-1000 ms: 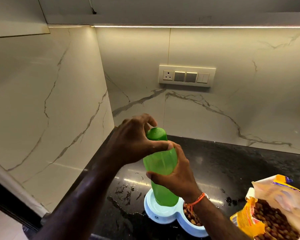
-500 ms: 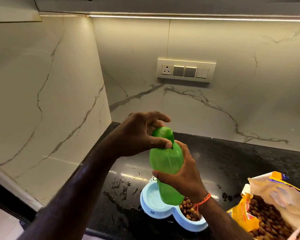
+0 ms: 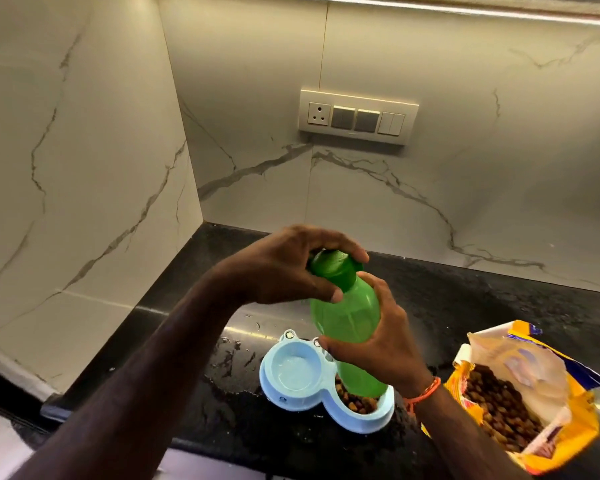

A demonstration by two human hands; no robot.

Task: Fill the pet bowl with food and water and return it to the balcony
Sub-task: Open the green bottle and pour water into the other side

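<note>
At the near edge of a black stone table (image 3: pixel 482 306), a pale blue double pet bowl (image 3: pixel 291 400) sits amid splashes of water, its left well holding a little water and its right well brown kibble (image 3: pixel 355 403). Just to its right an open yellow food bag (image 3: pixel 561 441) lies on its side, full of the same kibble. Above the bowl a person holds a green bottle (image 3: pixel 347 317) tilted, base down over the kibble well; the right hand (image 3: pixel 378 344), an orange thread (image 3: pixel 426 393) at the wrist, has its fingers clamped round the bottle's body, while the left hand (image 3: pixel 284 268) has its fingers closed on the green cap (image 3: pixel 333 268). Behind, veined white marble walls meet in a corner, with a switch panel (image 3: pixel 357 116) on the far wall under a strip light (image 3: pixel 430 8).
</note>
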